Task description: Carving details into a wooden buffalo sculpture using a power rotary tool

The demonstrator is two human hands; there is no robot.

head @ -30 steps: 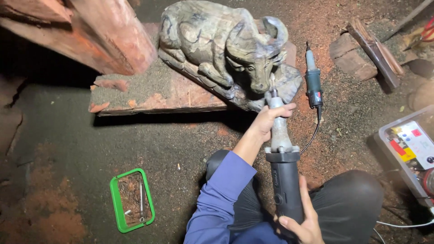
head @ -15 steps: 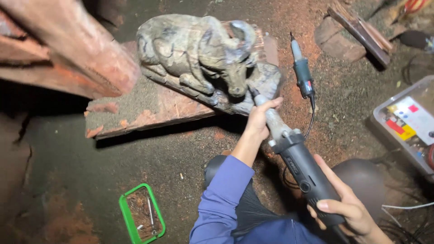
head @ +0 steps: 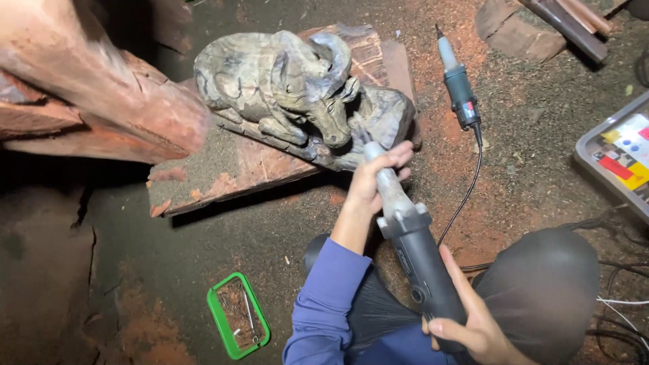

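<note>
The person wears a blue-violet long sleeve point(head: 323, 304) pushed up short of the wrist on the left arm, dark grey trousers point(head: 541, 284) over the knees, and both the left hand point(head: 372, 179) and right hand point(head: 473, 328) are bare, without gloves or rings.

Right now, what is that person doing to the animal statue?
A person is working a long power grinder against a carved wooden bull that lies on a plank. The left hand steadies the tool near its tip, by the bull's head. The right hand holds its rear body. A second grinder lies on the ground nearby.
</note>
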